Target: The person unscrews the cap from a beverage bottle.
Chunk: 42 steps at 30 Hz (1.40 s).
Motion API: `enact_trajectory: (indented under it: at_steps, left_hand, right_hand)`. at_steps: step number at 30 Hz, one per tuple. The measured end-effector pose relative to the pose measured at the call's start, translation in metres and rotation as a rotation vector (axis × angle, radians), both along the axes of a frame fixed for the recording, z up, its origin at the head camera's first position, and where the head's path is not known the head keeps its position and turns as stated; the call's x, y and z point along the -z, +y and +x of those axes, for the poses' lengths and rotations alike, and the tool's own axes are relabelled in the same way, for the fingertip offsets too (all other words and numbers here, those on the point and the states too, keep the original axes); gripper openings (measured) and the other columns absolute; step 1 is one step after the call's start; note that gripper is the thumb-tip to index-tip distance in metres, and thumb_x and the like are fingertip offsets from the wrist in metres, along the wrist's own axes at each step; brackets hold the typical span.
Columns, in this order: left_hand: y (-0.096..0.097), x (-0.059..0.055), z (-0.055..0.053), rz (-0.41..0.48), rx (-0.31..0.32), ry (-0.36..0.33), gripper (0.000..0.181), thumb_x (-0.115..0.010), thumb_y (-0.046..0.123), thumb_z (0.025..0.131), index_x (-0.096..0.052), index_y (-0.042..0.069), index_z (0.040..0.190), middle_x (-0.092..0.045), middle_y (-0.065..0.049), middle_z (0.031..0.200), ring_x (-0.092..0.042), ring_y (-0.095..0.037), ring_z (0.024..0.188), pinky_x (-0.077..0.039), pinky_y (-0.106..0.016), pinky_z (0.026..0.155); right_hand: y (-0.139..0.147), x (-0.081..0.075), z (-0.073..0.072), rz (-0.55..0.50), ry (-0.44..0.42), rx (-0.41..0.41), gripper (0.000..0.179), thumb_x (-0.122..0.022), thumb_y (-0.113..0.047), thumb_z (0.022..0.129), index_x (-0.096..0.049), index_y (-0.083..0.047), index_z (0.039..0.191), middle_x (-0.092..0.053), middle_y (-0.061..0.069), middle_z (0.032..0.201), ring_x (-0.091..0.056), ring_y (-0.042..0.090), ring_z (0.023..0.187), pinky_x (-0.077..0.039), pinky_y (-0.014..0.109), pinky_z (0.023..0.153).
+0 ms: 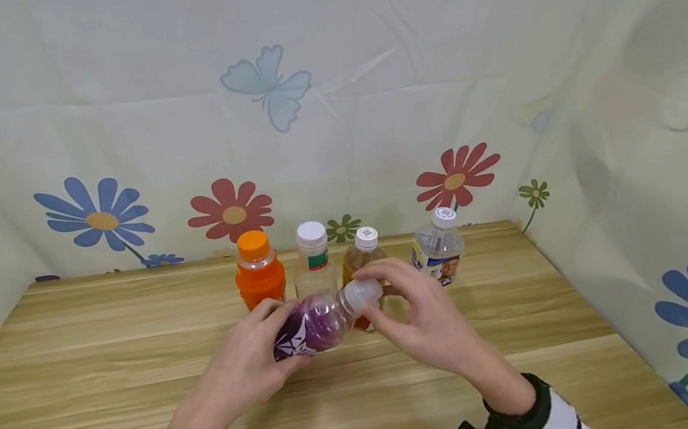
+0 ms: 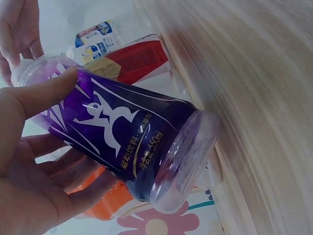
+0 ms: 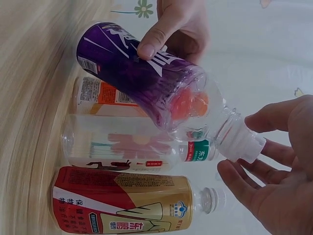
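A clear plastic drink bottle with a purple label (image 1: 310, 325) is held tilted above the table, its white cap (image 1: 364, 295) toward the right. My left hand (image 1: 252, 356) grips it round the label, thumb on one side and fingers on the other, as the left wrist view of the bottle (image 2: 117, 115) shows. Thumb and fingers of my right hand (image 1: 424, 318) are curled about the cap. In the right wrist view the thumb touches the cap (image 3: 239, 141) at one side, with fingertips at its other side.
Behind the hands stand an orange bottle (image 1: 259, 276), a clear bottle with a white cap (image 1: 315, 271), a red-and-gold labelled bottle (image 3: 122, 200) and, farther right, a clear bottle with a blue label (image 1: 438, 252). A flowered cloth (image 1: 332, 141) hangs behind the wooden table (image 1: 103, 357).
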<state>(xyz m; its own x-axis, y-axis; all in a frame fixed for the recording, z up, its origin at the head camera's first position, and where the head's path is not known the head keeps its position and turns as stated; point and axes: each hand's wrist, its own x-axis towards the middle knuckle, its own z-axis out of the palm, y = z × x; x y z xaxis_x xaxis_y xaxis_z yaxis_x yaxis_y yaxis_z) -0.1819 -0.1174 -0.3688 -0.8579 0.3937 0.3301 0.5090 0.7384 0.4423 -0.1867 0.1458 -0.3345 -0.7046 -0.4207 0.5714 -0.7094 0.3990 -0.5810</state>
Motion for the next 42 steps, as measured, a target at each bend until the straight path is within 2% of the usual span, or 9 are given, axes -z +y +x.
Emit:
enact_trajectory:
  at_steps: [5,9,15,20,27,35,42]
  left_hand:
    - [-0.0001,-0.0006,0.0005,0.005,0.001,-0.009,0.068,-0.095,0.021,0.075,-0.065,0.004,0.134,-0.063,-0.007,0.117,-0.064,-0.025,0.103,-0.056,-0.048,0.093]
    - [0.0000,-0.0006,0.0004,0.002,-0.001,-0.006,0.069,-0.094,0.022,0.075,-0.065,0.004,0.134,-0.063,-0.008,0.118,-0.064,-0.026,0.103,-0.056,-0.048,0.093]
    - [0.0009,-0.0004,0.0007,-0.013,-0.011,-0.011,0.070,-0.095,0.024,0.074,-0.065,0.004,0.135,-0.063,-0.007,0.117,-0.064,-0.025,0.102,-0.057,-0.046,0.092]
    - [0.0010,-0.0004,0.0011,-0.008,-0.020,-0.014,0.070,-0.095,0.025,0.074,-0.066,0.004,0.134,-0.062,-0.007,0.117,-0.063,-0.024,0.102,-0.057,-0.045,0.092]
    - [0.0003,0.0003,0.0012,-0.007,-0.021,-0.004,0.068,-0.096,0.024,0.073,-0.066,0.004,0.132,-0.062,-0.007,0.116,-0.063,-0.023,0.102,-0.057,-0.046,0.092]
    - [0.0000,-0.0002,0.0013,-0.010,-0.018,-0.001,0.069,-0.096,0.024,0.073,-0.066,0.003,0.132,-0.062,-0.007,0.117,-0.063,-0.024,0.103,-0.056,-0.046,0.092]
    - [-0.0002,-0.0013,0.0020,-0.026,-0.019,0.030,0.067,-0.095,0.023,0.074,-0.067,0.003,0.131,-0.064,-0.008,0.117,-0.060,-0.026,0.106,-0.055,-0.047,0.094]
  right_hand:
    - [-0.0012,-0.0010,0.0003,-0.016,-0.002,0.000,0.041,-0.077,0.002,0.089,-0.066,-0.004,0.128,-0.063,0.005,0.130,-0.061,0.020,0.114,-0.059,0.040,0.087]
    - [-0.0021,-0.0007,0.0009,-0.043,-0.006,0.024,0.041,-0.076,-0.005,0.093,-0.063,-0.005,0.132,-0.062,0.007,0.132,-0.060,0.020,0.111,-0.060,0.037,0.082]
    - [-0.0015,0.0017,0.0005,-0.054,-0.050,0.139,0.032,-0.073,-0.018,0.098,-0.065,-0.001,0.124,-0.066,0.005,0.107,-0.063,0.016,0.090,-0.059,0.034,0.070]
    - [-0.0021,0.0016,0.0001,-0.015,-0.108,0.177,0.026,-0.076,-0.022,0.096,-0.069,-0.005,0.115,-0.066,0.000,0.096,-0.063,0.015,0.085,-0.059,0.033,0.068]
    - [-0.0033,0.0004,0.0009,0.003,-0.125,0.165,0.026,-0.078,-0.016,0.094,-0.069,-0.006,0.116,-0.067,0.001,0.101,-0.065,0.017,0.090,-0.060,0.031,0.072]
    - [-0.0022,0.0002,0.0009,0.010,-0.101,0.116,0.029,-0.077,-0.011,0.093,-0.067,-0.004,0.120,-0.067,0.003,0.106,-0.064,0.019,0.091,-0.060,0.032,0.072]
    - [-0.0014,-0.0015,0.0015,0.036,-0.081,0.089,0.034,-0.077,-0.009,0.093,-0.065,-0.004,0.125,-0.066,0.004,0.112,-0.061,0.016,0.096,-0.060,0.031,0.073]
